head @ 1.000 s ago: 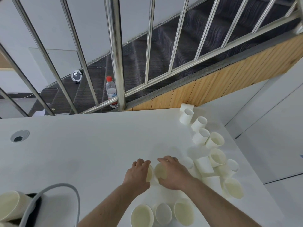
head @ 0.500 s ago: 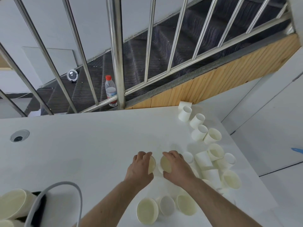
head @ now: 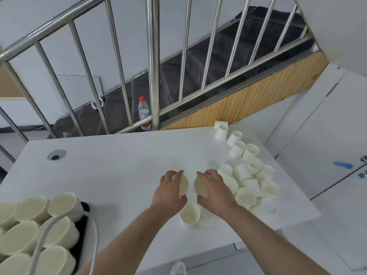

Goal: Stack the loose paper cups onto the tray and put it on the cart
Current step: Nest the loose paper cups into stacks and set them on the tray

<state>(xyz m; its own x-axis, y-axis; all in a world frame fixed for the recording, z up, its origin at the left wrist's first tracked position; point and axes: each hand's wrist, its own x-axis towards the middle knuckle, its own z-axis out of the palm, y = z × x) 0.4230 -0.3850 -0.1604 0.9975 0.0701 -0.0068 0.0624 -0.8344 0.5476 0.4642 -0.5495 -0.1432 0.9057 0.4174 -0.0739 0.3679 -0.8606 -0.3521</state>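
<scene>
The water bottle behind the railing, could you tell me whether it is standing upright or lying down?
Upright: the water bottle stands with its red cap on top.

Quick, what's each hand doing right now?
Left hand: grips a paper cup.
Right hand: grips another paper cup.

Cream paper cups (head: 246,172) on white table (head: 123,165), black tray (head: 82,231), red-capped bottle (head: 144,113) w/ wood panel (head: 256,102).

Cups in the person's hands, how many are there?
2. The left hand grips one cup and the right hand grips another cup, their open mouths facing each other above the table. Cups nested inside could be hidden.
</scene>
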